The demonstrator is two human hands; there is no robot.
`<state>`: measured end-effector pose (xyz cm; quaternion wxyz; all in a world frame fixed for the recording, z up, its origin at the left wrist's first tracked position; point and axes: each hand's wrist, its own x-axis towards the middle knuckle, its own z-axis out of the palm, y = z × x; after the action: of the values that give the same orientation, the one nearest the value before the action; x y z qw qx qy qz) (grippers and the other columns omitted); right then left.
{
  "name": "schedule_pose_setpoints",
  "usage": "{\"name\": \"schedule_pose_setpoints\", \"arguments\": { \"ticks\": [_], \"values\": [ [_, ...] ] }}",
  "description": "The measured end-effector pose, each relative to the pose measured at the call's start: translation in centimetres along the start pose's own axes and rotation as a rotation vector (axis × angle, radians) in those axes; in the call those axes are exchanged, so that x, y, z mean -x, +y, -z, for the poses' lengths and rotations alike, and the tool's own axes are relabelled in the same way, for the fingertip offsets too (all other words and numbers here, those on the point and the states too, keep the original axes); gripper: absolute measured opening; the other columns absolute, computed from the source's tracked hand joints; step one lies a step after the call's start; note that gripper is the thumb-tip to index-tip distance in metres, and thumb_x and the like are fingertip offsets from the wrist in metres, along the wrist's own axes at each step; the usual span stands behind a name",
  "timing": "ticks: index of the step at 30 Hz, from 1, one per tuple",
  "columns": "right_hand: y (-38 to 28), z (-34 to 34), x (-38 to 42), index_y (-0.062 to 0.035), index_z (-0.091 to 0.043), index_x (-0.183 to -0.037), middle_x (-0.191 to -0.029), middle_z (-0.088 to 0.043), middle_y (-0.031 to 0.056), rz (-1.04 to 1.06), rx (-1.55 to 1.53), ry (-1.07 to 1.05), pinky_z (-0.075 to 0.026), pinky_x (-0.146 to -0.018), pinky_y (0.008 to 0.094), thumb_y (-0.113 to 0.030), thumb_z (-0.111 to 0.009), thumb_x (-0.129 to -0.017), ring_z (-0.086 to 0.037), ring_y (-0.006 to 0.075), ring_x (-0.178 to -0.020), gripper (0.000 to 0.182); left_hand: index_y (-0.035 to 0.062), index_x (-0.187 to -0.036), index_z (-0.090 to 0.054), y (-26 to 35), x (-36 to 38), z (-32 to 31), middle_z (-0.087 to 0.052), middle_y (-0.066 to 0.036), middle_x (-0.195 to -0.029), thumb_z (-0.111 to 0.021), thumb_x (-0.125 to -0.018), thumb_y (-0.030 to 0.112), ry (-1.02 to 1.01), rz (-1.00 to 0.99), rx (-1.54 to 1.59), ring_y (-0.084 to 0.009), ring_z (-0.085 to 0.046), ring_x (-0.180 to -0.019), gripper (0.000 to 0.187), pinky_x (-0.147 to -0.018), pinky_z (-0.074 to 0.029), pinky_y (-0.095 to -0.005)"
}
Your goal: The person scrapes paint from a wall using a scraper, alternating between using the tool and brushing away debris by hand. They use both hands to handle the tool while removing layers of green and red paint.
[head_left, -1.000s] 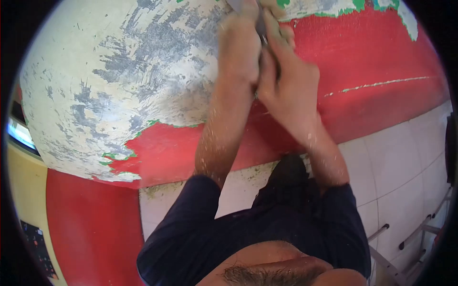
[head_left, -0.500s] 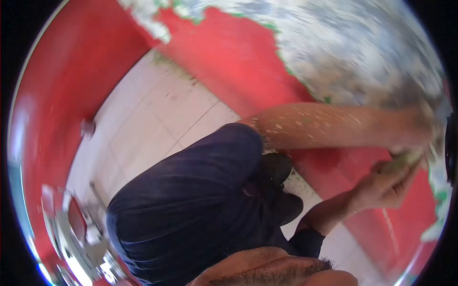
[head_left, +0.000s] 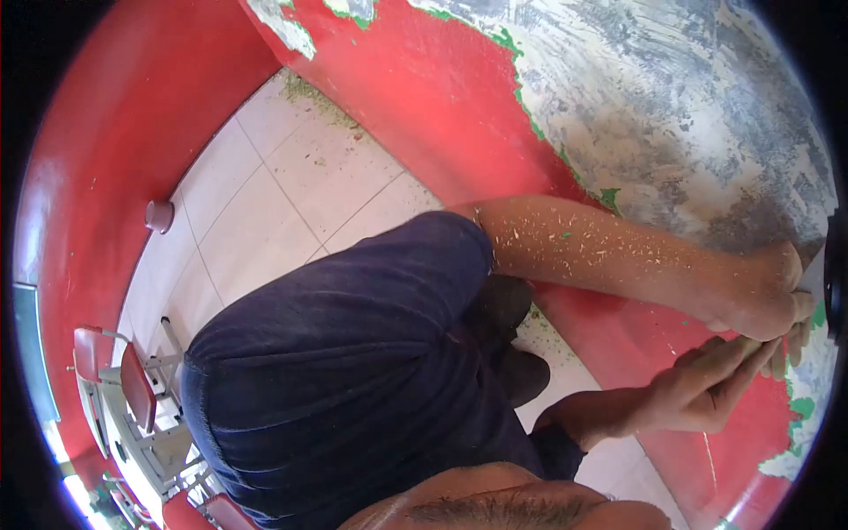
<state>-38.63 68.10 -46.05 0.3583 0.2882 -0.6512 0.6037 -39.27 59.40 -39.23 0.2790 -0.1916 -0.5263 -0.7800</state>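
left hand (head_left: 767,291) + right hand (head_left: 702,384) meeting, grip hidden, can't tell | grey-white wall patch (head_left: 654,124) lying far-left, edge running far-left to near-right | left hand sitting nearer

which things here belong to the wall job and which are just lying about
Seem part of the job:
- patchy wall
- left hand and right hand; their grip is unclear
- flakes on the floor

Apparently just about:
- red chair
- small tub

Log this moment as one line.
Left hand: curled, at partly stripped wall; right hand: close beside left; left forearm: flecks; floor: debris
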Motion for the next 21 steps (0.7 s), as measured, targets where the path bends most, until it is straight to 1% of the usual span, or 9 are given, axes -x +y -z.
{"name": "schedule_pose_setpoints", "arguments": {
  "ticks": [5,8,9,12,14,16,18,20,21],
  "values": [
    [-0.1,0.2,0.1,0.0068,-0.058,-0.122,-0.073,-0.062,0.0059,0.042,0.075,0.033,-0.044,-0.051,0.0240,-0.016,-0.058,-0.091,-0.054,0.0092,-0.061,0.039,-0.0119,-0.085,-0.057,-0.1,0.4,-0.6,-0.065,-0.021,-0.072,-0.034,-0.098,0.016,-0.009,0.073,0.116,-0.0271,-0.063,-0.051,0.038,-0.048,-0.054,-0.0371],
    [-1.7,1.3,1.3,0.0076,-0.060,-0.119,-0.077,-0.065,0.0076,-0.103,0.061,-0.037,-0.046,-0.055,0.0239,-0.015,-0.057,-0.091,-0.056,0.0105,-0.065,0.036,-0.0125,-0.089,-0.056,-0.4,1.3,-0.9,-0.064,-0.021,-0.072,-0.036,-0.099,0.017,0.014,0.222,0.182,-0.0268,-0.064,-0.052,0.037,-0.046,-0.054,-0.0370],
    [-1.1,1.1,1.1,0.0078,-0.060,-0.119,-0.077,-0.065,0.0072,0.006,0.068,-0.043,-0.045,-0.055,0.0235,-0.014,-0.056,-0.091,-0.055,0.0096,-0.065,0.035,-0.0121,-0.091,-0.056,-0.6,1.5,-0.9,-0.065,-0.020,-0.073,-0.037,-0.099,0.018,0.007,0.256,0.172,-0.0263,-0.064,-0.052,0.037,-0.045,-0.053,-0.0374],
    [-0.2,0.5,-2.1,0.0065,-0.058,-0.122,-0.079,-0.066,0.0083,0.293,0.209,-0.030,-0.044,-0.055,0.0222,-0.010,-0.052,-0.092,-0.053,0.0074,-0.064,0.034,-0.0071,-0.091,-0.056,-2.7,-1.0,-0.4,-0.061,-0.013,-0.069,-0.039,-0.100,0.021,-0.139,-0.407,-0.359,-0.0231,-0.061,-0.049,0.034,-0.044,-0.051,-0.0350],
    [-3.4,0.8,-3.2,0.0040,-0.057,-0.124,-0.092,-0.069,0.0155,0.104,0.269,-0.133,-0.047,-0.060,0.0233,-0.007,-0.051,-0.091,-0.056,0.0066,-0.069,0.035,-0.0065,-0.088,-0.055,-1.1,-1.8,0.0,-0.058,-0.013,-0.067,-0.039,-0.098,0.017,-0.131,-0.603,-0.566,-0.0242,-0.060,-0.049,0.030,-0.043,-0.050,-0.0355],
    [-2.8,1.4,-1.1,0.0015,-0.058,-0.125,-0.096,-0.068,0.0179,0.128,0.215,-0.108,-0.048,-0.059,0.0242,-0.005,-0.052,-0.090,-0.057,0.0090,-0.066,0.036,-0.0052,-0.087,-0.054,-0.5,-1.4,-0.3,-0.056,-0.011,-0.065,-0.039,-0.098,0.017,-0.068,-0.393,-0.382,-0.0235,-0.059,-0.048,0.029,-0.042,-0.049,-0.0350],
    [-0.9,0.9,0.4,-0.0016,-0.059,-0.124,-0.085,-0.066,0.0184,0.207,0.208,-0.048,-0.048,-0.054,0.0265,-0.004,-0.055,-0.087,-0.058,0.0156,-0.058,0.038,-0.0032,-0.088,-0.054,-1.2,2.6,-0.7,-0.053,-0.007,-0.064,-0.039,-0.100,0.022,0.041,0.292,0.199,-0.0211,-0.058,-0.048,0.031,-0.042,-0.048,-0.0336],
    [0.2,0.8,0.7,-0.0012,-0.058,-0.125,-0.089,-0.065,0.0185,0.206,0.176,-0.041,-0.048,-0.056,0.0264,-0.002,-0.053,-0.087,-0.061,0.0173,-0.062,0.039,-0.0022,-0.089,-0.053,-0.9,0.9,-0.4,-0.048,-0.004,-0.062,-0.037,-0.101,0.027,-0.036,0.226,0.141,-0.0177,-0.055,-0.046,0.035,-0.041,-0.048,-0.0319],
    [-0.4,0.5,-0.4,0.0008,-0.056,-0.127,-0.102,-0.065,0.0189,0.164,0.127,-0.064,-0.049,-0.062,0.0247,0.000,-0.049,-0.089,-0.063,0.0149,-0.071,0.039,-0.0023,-0.089,-0.053,0.1,-0.1,-1.1,-0.048,-0.004,-0.062,-0.037,-0.101,0.027,-0.036,0.183,0.145,-0.0176,-0.055,-0.045,0.035,-0.041,-0.047,-0.0321]
  ]
}}
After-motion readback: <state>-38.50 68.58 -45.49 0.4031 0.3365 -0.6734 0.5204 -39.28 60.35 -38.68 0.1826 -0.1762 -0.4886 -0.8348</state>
